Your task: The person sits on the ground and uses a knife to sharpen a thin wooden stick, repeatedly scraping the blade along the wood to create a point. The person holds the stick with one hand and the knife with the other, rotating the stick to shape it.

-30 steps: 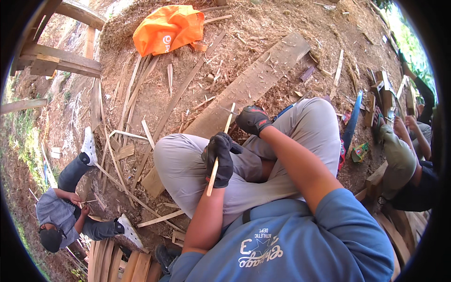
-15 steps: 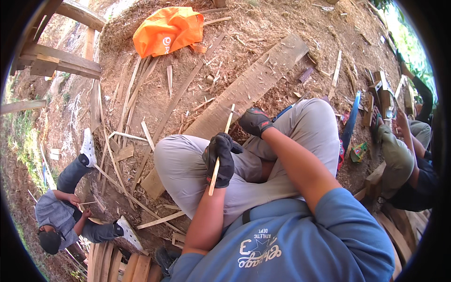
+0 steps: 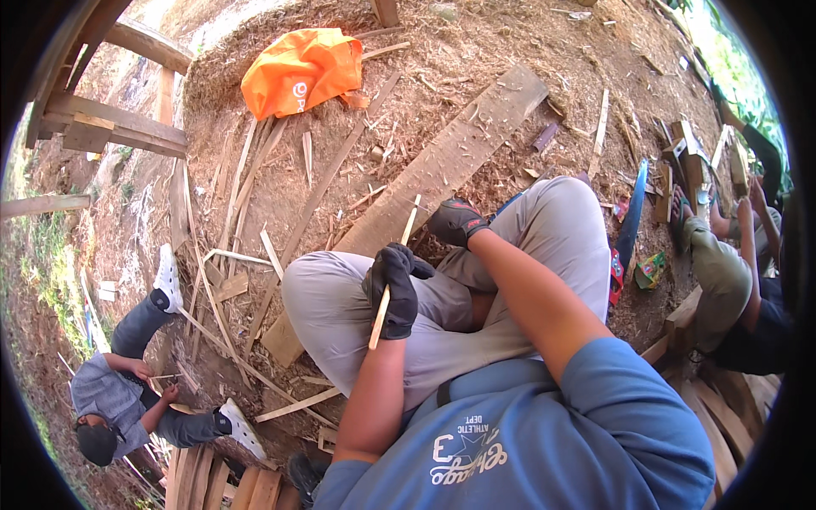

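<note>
My left hand [image 3: 398, 293], in a black glove, is wrapped round a thin pale wooden stick [image 3: 410, 223] above my left thigh. The stick slants up and away, its near end lying over my wrist. My right hand [image 3: 456, 223], gloved in black and grey with red marks, is closed just right of the stick's far end. A thin sliver seems to reach from it toward the stick, too fine to name; what the fist holds is hidden. Beyond both hands lies a wide wooden plank [image 3: 463, 149] strewn with shavings, passing behind my left knee.
An orange bag [image 3: 304, 72] lies on the chip-covered ground ahead. Long wood strips [image 3: 242, 183] spread at left, near a seated person [image 3: 119, 399] holding a thin stick. A blue saw-like blade [image 3: 632, 217] lies right of my knee, beside another person [image 3: 722, 280] and timber blocks [image 3: 693, 170].
My right hand has shifted slightly left, closer to the stick. The stick has tilted a little in my left hand, its near end moving left. The whole view has shifted slightly.
</note>
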### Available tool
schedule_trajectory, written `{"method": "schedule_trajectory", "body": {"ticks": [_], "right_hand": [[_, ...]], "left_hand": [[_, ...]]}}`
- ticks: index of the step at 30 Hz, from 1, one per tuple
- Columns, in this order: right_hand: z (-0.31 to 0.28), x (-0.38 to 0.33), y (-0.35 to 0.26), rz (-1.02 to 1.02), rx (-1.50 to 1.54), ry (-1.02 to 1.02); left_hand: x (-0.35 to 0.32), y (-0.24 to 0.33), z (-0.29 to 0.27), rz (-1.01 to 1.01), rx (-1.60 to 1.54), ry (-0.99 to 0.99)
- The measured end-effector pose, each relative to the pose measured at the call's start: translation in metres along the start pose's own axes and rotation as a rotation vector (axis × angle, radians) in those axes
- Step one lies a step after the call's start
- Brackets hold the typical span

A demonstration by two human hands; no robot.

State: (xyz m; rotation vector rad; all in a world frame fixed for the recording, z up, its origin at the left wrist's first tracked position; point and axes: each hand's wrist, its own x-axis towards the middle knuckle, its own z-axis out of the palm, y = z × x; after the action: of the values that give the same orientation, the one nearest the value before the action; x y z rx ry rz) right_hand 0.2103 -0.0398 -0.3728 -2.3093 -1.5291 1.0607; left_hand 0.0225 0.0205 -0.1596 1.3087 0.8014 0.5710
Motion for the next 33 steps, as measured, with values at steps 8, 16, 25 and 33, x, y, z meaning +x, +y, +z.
{"method": "schedule_trajectory", "body": {"ticks": [8, 16, 25, 33], "right_hand": [[0.014, 0.001, -0.010, 0.146, 0.085, 0.068], [-0.013, -0.004, -0.029, 0.245, 0.057, -0.099], [-0.015, -0.002, -0.024, 0.003, -0.016, -0.133], [-0.001, 0.006, -0.026, 0.196, 0.087, -0.110]], "left_hand": [[-0.002, -0.010, -0.005, 0.006, 0.038, 0.014], [0.001, 0.002, 0.003, 0.006, 0.001, 0.042], [-0.001, 0.007, 0.006, -0.044, 0.018, 0.128], [-0.001, -0.008, -0.008, 0.037, -0.004, 0.050]]}}
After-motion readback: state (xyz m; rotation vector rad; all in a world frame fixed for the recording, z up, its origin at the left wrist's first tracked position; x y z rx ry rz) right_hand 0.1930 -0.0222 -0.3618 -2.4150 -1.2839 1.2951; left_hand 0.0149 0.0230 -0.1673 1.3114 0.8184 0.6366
